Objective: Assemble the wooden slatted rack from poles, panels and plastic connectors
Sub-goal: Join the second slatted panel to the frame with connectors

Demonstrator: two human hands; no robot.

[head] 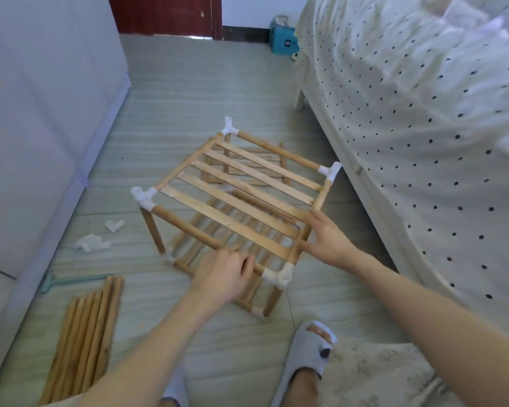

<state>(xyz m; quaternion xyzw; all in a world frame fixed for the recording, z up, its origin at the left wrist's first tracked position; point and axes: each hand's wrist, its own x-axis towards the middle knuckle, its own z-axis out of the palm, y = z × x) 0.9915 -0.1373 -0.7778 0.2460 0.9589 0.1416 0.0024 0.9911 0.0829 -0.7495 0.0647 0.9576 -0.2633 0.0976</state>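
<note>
Rack (235, 201), part-built, standing on the floor (188, 92) just beside the bed (409, 127), with both hands at its near side. Top tier: slatted panel (241, 186) of flat, pale, bare-wood strips set parallel with gaps between, framed by round wooden poles. Corners: four white plastic connectors, each a stubby multi-socket elbow; the near-corner connector (278, 277) shows an open upward socket, by my reading left free to take a further upright. Lower tier: a second slatted panel (218, 245) visible through the gaps of the top one, close to the floor. Left hand (227, 271): laid on the near front pole (188, 227) of the rack, fingers curled over it, apparently steadying the frame. Right hand (326, 239): at the rack's bed-side rail close to the near corner, thumb over and fingers about the rail, seemingly pressing it home or bracing the joint; grip partly hidden. Spare poles (83, 342): a bundle of round, light-brown dowels lying side by side on the floor, left of the rack and nearer the person, presumably kept within reach for the next tier. Loose connectors (100, 236): several white plastic pieces scattered on the floor left of the rack. Slippered foot (309, 356): grey, open-toed, planted just short of the rack's near corner.
</note>
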